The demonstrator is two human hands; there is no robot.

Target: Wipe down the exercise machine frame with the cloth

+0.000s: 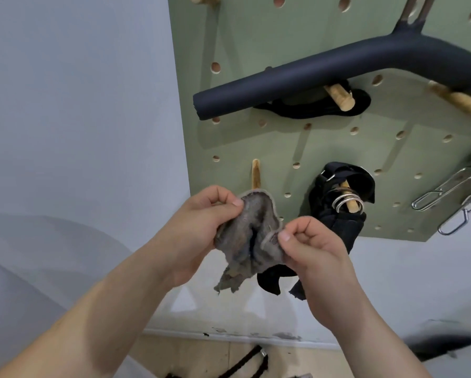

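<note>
A crumpled grey cloth (246,241) hangs between both hands in the middle of the view. My left hand (201,225) pinches its upper left edge between thumb and curled fingers. My right hand (310,249) pinches its right edge the same way. Above them a black padded bar (310,77) of the exercise machine runs from the upper right down to a free end at the centre. Neither the hands nor the cloth touch the bar.
A green pegboard (242,50) on the pale wall carries wooden pegs (338,98), black straps with metal rings (343,205) and metal clips (452,197) at the right. Black straps (245,364) lie on the floor below.
</note>
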